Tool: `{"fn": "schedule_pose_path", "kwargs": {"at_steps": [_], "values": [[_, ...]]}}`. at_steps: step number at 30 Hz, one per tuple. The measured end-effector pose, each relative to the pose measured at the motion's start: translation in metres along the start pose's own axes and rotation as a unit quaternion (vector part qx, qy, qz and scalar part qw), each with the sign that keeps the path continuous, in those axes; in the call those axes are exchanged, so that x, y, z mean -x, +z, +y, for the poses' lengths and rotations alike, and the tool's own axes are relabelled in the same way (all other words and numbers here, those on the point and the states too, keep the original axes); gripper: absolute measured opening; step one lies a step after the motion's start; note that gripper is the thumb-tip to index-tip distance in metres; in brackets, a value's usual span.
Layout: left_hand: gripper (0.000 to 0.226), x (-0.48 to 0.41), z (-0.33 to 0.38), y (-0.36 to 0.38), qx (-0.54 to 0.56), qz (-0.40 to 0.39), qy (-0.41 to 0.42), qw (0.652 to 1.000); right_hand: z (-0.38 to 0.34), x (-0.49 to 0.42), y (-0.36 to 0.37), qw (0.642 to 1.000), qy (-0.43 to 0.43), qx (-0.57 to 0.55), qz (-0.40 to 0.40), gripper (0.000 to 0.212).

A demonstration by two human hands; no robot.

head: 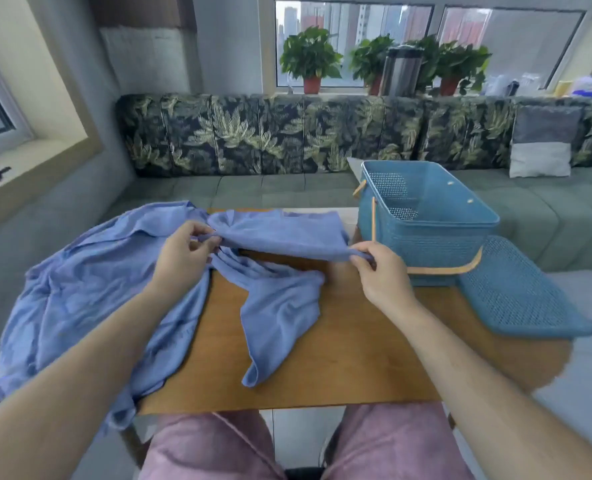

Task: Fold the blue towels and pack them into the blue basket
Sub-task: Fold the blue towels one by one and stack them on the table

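A blue towel (pixel 280 233) is stretched just above the wooden table (pixel 350 355). My left hand (pixel 183 254) pinches its left corner and my right hand (pixel 377 275) pinches its right corner. Part of that towel hangs down and lies crumpled on the table (pixel 280 313). A pile of more blue towels (pixel 90 289) covers the table's left side and spills over its edge. The blue basket (pixel 426 233) stands open at the back right of the table, nothing visible inside, its tan handle lowered toward me.
The basket's blue perforated lid (pixel 523 292) lies flat to the right of the basket, near the table's right edge. A grey-green sofa (pixel 253 192) with leaf-print back cushions runs behind the table. Potted plants (pixel 310 60) and a steel flask stand on the windowsill.
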State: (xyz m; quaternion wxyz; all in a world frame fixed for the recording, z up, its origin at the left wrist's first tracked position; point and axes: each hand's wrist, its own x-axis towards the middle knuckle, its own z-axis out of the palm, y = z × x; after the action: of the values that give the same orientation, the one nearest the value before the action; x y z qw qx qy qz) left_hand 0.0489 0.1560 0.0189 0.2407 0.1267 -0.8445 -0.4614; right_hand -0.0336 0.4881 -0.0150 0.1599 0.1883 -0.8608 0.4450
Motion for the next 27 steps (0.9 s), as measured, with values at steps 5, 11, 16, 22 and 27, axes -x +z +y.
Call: {"fn": "schedule_pose_path", "kwargs": {"at_steps": [5, 11, 16, 22, 27], "values": [[0.008, 0.072, -0.081, 0.037, -0.029, -0.049, -0.071, 0.996, 0.052, 0.07, 0.023, 0.996, 0.035, 0.03, -0.072, 0.012], [0.01, 0.086, -0.089, 0.044, -0.028, -0.047, -0.048, 0.997, 0.06, 0.071, 0.023, 0.994, 0.006, 0.053, -0.096, 0.009], [0.025, 0.085, -0.078, 0.032, -0.012, -0.026, -0.027, 0.999, 0.055, 0.075, 0.008, 0.997, 0.003, 0.028, -0.078, 0.012], [0.031, 0.078, -0.054, 0.05, -0.107, -0.088, 0.028, 0.99, 0.046, 0.061, 0.015, 0.994, -0.01, 0.056, -0.097, 0.038], [0.026, 0.039, -0.056, 0.098, -0.198, -0.141, 0.116, 0.963, 0.034, 0.021, 0.06, 0.968, 0.023, 0.177, -0.177, 0.041]]}}
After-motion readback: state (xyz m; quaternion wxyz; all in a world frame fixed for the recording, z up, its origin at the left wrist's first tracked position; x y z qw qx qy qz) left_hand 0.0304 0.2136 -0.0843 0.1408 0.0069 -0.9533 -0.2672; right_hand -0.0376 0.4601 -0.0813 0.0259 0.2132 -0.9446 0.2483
